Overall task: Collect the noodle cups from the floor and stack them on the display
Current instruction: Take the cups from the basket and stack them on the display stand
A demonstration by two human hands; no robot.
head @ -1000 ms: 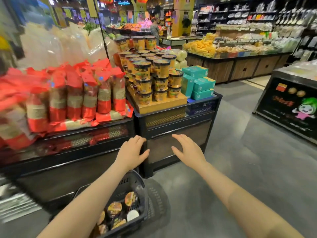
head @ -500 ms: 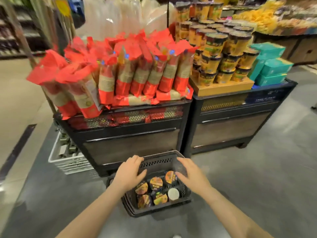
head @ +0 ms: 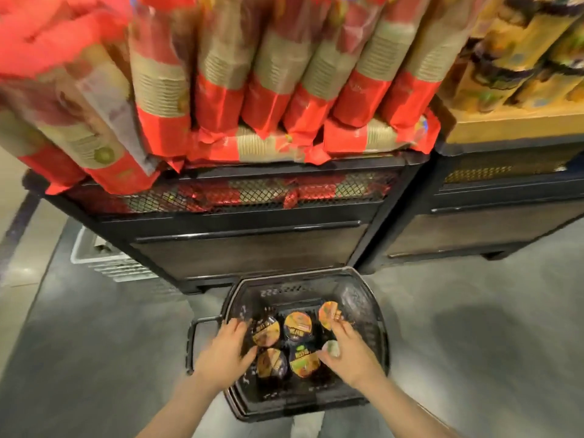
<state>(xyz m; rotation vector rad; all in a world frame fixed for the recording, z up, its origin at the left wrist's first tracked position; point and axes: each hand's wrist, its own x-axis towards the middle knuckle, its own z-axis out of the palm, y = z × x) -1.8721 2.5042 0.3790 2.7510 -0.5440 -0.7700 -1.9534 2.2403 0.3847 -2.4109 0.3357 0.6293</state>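
A: From the head view, our left hand (head: 226,350) and right hand (head: 349,354) reach into the black basket (head: 373,314) on the floor, fingers spread, gripping nothing yet.

B: The basket holds about six noodle cups (head: 298,325), standing upright; blur hides the exact count.

A: Grabbing two at once, we may tip a neighbour, or bump the red packets (head: 218,90) overhanging above as we rise.

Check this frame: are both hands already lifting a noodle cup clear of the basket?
No: both the left hand and right hand are down inside the basket among the cups.
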